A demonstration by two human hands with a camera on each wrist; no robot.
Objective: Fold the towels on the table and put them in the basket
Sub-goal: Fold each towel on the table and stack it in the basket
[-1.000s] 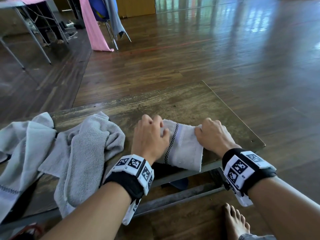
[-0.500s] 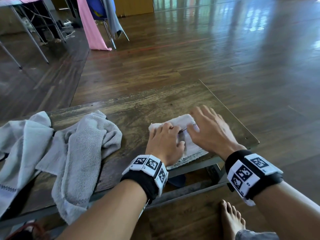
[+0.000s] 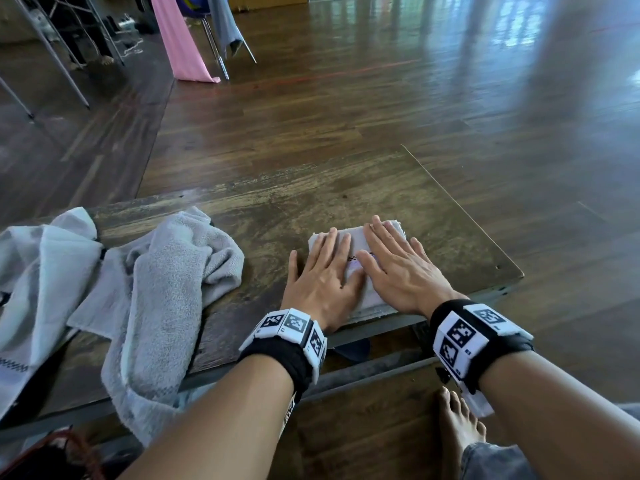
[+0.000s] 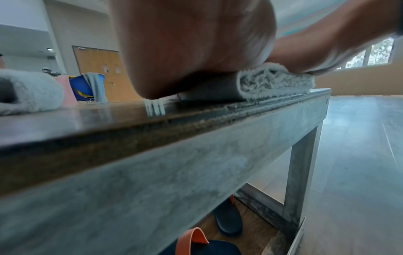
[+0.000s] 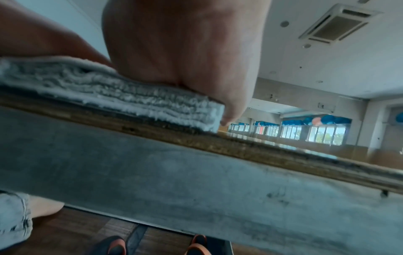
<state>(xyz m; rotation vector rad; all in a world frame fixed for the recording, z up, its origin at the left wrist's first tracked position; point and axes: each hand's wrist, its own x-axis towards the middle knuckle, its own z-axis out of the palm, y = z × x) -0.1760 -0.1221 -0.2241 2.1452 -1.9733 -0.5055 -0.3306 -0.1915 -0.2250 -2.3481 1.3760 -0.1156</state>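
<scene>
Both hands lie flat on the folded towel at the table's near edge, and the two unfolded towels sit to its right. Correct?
Not quite. The two unfolded towels lie to the left of the folded towel, not the right, as the head view shows. The rest holds: the left hand and right hand lie flat on it at the table's near edge.

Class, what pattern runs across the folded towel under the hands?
A narrow black-and-white checked band on the white folded towel, seen best in the head view.
</scene>
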